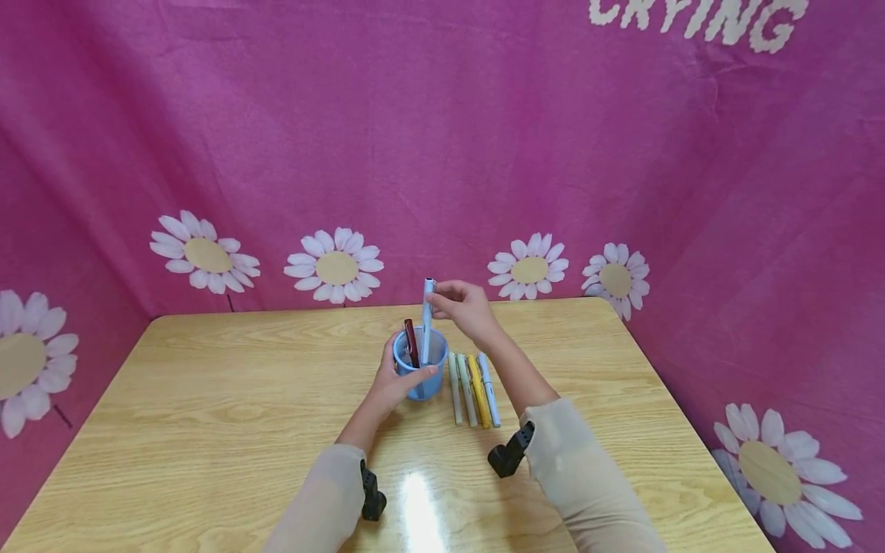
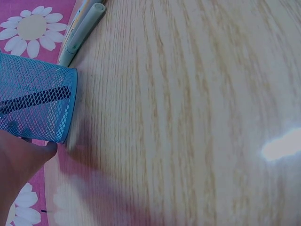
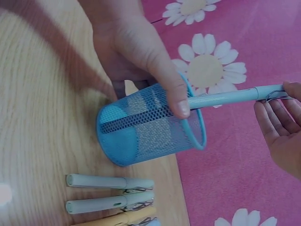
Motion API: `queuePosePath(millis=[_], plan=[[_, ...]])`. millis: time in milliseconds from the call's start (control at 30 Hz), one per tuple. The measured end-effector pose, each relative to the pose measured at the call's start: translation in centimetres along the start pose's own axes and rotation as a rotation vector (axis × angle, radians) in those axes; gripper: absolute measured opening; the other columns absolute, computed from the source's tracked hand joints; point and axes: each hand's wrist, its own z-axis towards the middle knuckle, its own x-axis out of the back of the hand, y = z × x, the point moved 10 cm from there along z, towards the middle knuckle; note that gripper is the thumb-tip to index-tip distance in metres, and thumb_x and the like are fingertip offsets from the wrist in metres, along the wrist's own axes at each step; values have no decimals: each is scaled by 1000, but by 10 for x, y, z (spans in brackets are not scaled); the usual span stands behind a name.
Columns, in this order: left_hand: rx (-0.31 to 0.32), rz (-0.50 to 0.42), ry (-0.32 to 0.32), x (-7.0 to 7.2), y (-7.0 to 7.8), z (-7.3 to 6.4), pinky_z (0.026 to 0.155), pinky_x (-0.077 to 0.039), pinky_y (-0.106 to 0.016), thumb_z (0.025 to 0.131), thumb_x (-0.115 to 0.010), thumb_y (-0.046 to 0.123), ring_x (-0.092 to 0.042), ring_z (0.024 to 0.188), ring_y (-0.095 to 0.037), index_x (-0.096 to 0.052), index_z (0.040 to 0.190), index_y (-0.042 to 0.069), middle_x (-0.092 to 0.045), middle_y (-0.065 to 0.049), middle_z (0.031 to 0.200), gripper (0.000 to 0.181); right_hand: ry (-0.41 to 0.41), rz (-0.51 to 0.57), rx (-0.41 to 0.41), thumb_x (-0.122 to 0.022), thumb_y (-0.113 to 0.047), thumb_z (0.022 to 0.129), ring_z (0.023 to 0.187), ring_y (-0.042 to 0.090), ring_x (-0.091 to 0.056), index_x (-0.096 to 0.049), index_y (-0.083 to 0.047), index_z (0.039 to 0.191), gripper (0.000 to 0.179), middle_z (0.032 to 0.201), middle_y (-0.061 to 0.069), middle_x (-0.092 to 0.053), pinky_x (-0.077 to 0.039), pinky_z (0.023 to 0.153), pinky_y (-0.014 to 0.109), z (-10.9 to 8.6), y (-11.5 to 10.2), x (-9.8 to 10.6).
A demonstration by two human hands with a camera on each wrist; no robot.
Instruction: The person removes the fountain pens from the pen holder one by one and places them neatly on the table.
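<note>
My left hand (image 1: 392,386) grips a light blue mesh pen cup (image 1: 430,390) round its side, the thumb lying over the near wall by the rim. A dark red pen (image 1: 411,342) leans inside the cup. My right hand (image 1: 472,313) pinches the upper, capped end of a pale blue pen (image 1: 426,330), which stands nearly upright with its lower part inside the rim. In the right wrist view the same pale pen (image 3: 225,98) passes into the cup's mouth beside the left thumb (image 3: 178,96). The left wrist view catches the cup's mesh wall (image 2: 35,96) and base edge.
Right of the cup, several pens lie side by side on the wooden table (image 1: 242,415): pale green ones (image 1: 467,390), a yellow one (image 1: 479,390) and a light blue one (image 1: 488,390). A pink cloth (image 1: 429,153) with daisies hangs behind the table's back edge.
</note>
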Motion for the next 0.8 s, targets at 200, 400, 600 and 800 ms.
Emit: queuePosePath(millis=[200, 400, 600, 800], plan=[[-15, -4, -22, -1, 18, -11, 112, -22, -57, 79, -74, 19, -25, 139, -32, -15, 149, 16, -29, -12, 150, 92, 42, 52, -1, -62, -10, 89, 72, 8, -62, -58, 8, 114, 31, 98, 13, -64, -57, 79, 34, 2, -7, 9], [-17, -13, -28, -2, 19, -12, 112, -21, -57, 79, -75, 20, -25, 139, -32, -16, 148, 18, -30, -11, 149, 91, 50, 67, 2, -62, -10, 89, 72, 9, -62, -58, 8, 116, 33, 94, 9, -64, -57, 76, 30, 2, -13, 15], [-12, -21, -28, -2, 17, -11, 112, -22, -56, 79, -74, 18, -26, 139, -32, -15, 149, 16, -30, -11, 149, 92, 51, 55, -6, -61, -12, 90, 71, 7, -62, -57, 8, 118, 35, 94, 6, -63, -57, 79, 34, 0, -16, 22], [-15, -35, -9, -1, -2, 2, 111, -23, -56, 77, -77, 21, -28, 138, -32, -15, 149, 20, -30, -11, 149, 94, 59, 33, -18, -61, -14, 90, 71, 7, -61, -56, 7, 120, 36, 93, 6, -63, -57, 79, 34, -2, -15, 29]])
